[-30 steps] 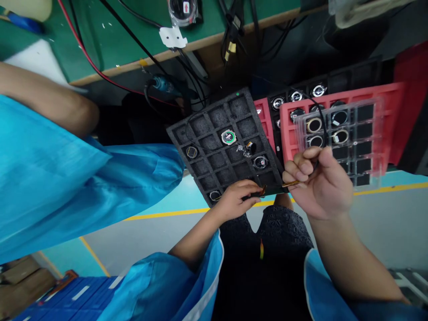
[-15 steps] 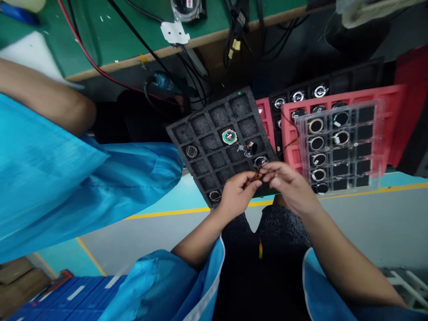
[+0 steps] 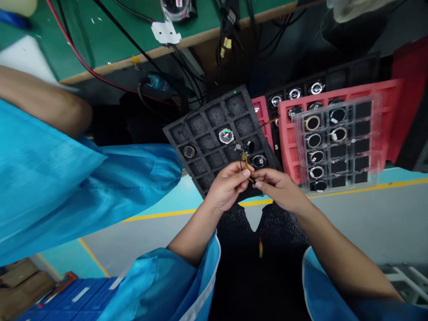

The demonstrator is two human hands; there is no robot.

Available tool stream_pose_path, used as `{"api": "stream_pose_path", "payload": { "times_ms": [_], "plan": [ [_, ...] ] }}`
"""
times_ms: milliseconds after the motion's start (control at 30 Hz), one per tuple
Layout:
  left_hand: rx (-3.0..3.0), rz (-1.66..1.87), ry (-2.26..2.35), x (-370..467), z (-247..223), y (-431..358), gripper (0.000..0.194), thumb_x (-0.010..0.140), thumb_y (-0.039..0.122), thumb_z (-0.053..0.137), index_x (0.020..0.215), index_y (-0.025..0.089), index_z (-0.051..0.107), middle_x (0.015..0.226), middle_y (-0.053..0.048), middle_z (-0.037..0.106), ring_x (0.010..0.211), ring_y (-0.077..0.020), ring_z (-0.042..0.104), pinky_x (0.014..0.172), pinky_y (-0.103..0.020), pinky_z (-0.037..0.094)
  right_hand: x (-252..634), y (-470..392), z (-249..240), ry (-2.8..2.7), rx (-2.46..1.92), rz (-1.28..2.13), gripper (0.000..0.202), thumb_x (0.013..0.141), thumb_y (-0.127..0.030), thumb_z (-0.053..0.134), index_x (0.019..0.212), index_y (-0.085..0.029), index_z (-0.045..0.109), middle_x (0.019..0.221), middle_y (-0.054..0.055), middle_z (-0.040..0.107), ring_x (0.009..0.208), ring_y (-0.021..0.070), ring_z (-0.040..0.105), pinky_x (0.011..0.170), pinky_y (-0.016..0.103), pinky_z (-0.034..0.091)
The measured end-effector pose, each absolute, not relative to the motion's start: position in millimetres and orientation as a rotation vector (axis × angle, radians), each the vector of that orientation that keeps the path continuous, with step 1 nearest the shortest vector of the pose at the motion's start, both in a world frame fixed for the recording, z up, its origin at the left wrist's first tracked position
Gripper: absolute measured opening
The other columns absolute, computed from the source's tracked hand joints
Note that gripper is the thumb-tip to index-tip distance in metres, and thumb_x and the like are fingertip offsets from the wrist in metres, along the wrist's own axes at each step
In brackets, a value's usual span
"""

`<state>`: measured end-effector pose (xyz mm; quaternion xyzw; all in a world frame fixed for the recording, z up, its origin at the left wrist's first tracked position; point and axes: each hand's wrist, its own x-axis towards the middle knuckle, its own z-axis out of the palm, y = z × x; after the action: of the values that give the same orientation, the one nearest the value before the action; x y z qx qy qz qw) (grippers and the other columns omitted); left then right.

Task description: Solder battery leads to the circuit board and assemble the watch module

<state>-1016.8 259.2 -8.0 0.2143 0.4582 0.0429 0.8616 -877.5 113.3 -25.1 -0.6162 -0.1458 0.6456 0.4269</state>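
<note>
My left hand (image 3: 230,185) pinches a thin amber flex cable (image 3: 246,164) between thumb and fingers. My right hand (image 3: 279,187) is closed at the cable's lower end, its fingertips near those of the left. Both hands are over the lower edge of a dark foam tray (image 3: 214,158) with square pockets. A round watch with a lit dial (image 3: 226,136) lies in the tray, and a black round watch part (image 3: 258,161) sits just above my right fingers. Small metallic parts (image 3: 238,147) lie between them. A thin dark wire loops across the tray.
To the right, a clear plastic tray (image 3: 376,133) with round watch parts lies on a red foam tray (image 3: 389,91). Behind is a green bench (image 3: 117,38) with hanging cables (image 3: 197,80). Another person's blue sleeve (image 3: 133,178) is close on the left.
My hands have shifted slightly left and the amber cable now stands up between the left fingertips. The right fingers have closed in lower down. The whole view has shifted a little.
</note>
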Motion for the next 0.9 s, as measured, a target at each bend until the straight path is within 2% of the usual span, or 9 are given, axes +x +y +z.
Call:
{"api": "stream_pose_path", "payload": {
  "times_ms": [133, 267, 333, 500, 600, 700, 800, 900],
  "plan": [
    [0.615, 0.082, 0.911, -1018, -11, 258, 0.035, 0.078, 0.041, 0.099, 0.089, 0.016, 0.077, 0.094, -0.002, 0.072, 0.063, -0.0044, 0.05, 0.053, -0.017, 0.038, -872, 115, -21, -0.496, -1.622, 1.567, 0.031, 0.098, -0.043, 0.073, 0.122, -0.025, 0.079, 0.11, 0.005, 0.08, 0.1, 0.0236, 0.073, 0.094, 0.044, 0.057],
    [1.054, 0.186, 0.937, -1018, -15, 253, 0.016, 0.082, 0.028, 0.088, 0.081, 0.018, 0.075, 0.101, -0.005, 0.069, 0.088, -0.014, 0.065, 0.069, -0.022, 0.051, -872, 120, -17, -0.674, -1.723, 1.449, 0.016, 0.101, -0.035, 0.068, 0.106, -0.024, 0.079, 0.102, 0.004, 0.073, 0.093, 0.0215, 0.067, 0.084, 0.039, 0.052],
    [1.238, 0.213, 0.977, -1018, -15, 250, 0.007, 0.082, 0.021, 0.083, 0.086, 0.019, 0.079, 0.104, -0.006, 0.069, 0.092, -0.016, 0.066, 0.073, -0.025, 0.053, -874, 122, -17, -0.704, -1.736, 1.414, 0.016, 0.102, -0.032, 0.066, 0.105, -0.025, 0.079, 0.099, 0.004, 0.071, 0.09, 0.0206, 0.066, 0.082, 0.038, 0.051],
    [1.24, 0.173, 0.982, -1018, -19, 250, 0.019, 0.091, 0.027, 0.08, 0.108, 0.02, 0.085, 0.106, -0.006, 0.077, 0.087, -0.015, 0.068, 0.079, -0.027, 0.055, -878, 126, -19, -0.567, -1.706, 1.462, 0.019, 0.101, -0.034, 0.067, 0.112, -0.025, 0.08, 0.1, 0.003, 0.075, 0.091, 0.0201, 0.067, 0.085, 0.039, 0.054],
    [1.169, 0.188, 0.974, -1020, -22, 252, 0.02, 0.089, 0.032, 0.086, 0.106, 0.02, 0.086, 0.109, -0.006, 0.077, 0.086, -0.0143, 0.068, 0.079, -0.027, 0.055, -875, 129, -19, -0.412, -1.563, 1.578, 0.027, 0.1, -0.041, 0.07, 0.119, -0.024, 0.078, 0.106, 0.004, 0.078, 0.088, 0.0185, 0.069, 0.081, 0.036, 0.057],
    [1.202, 0.199, 0.961, -1020, -25, 254, 0.022, 0.087, 0.032, 0.089, 0.105, 0.02, 0.087, 0.103, -0.005, 0.073, 0.082, -0.0133, 0.065, 0.073, -0.025, 0.053, -870, 131, -17, -0.343, -1.478, 1.651, 0.032, 0.097, -0.045, 0.074, 0.12, -0.023, 0.078, 0.104, 0.003, 0.078, 0.073, 0.0138, 0.066, 0.07, 0.032, 0.055],
    [1.22, 0.213, 0.928, -1020, -26, 255, 0.025, 0.086, 0.034, 0.091, 0.107, 0.02, 0.087, 0.104, -0.004, 0.071, 0.079, -0.0128, 0.064, 0.07, -0.025, 0.053, -866, 134, -16, -0.26, -1.455, 1.662, 0.033, 0.095, -0.045, 0.077, 0.118, -0.022, 0.077, 0.093, 0.001, 0.075, 0.065, 0.0126, 0.067, 0.062, 0.028, 0.049],
    [1.275, 0.231, 0.892, -1019, -26, 257, 0.024, 0.084, 0.03, 0.093, 0.106, 0.021, 0.087, 0.103, -0.004, 0.071, 0.076, -0.0117, 0.062, 0.066, -0.024, 0.052, -865, 137, -16, -0.215, -1.449, 1.643, 0.032, 0.097, -0.052, 0.076, 0.107, -0.021, 0.075, 0.084, 0.0, 0.073, 0.063, 0.0138, 0.068, 0.056, 0.026, 0.043]
  ]
}}
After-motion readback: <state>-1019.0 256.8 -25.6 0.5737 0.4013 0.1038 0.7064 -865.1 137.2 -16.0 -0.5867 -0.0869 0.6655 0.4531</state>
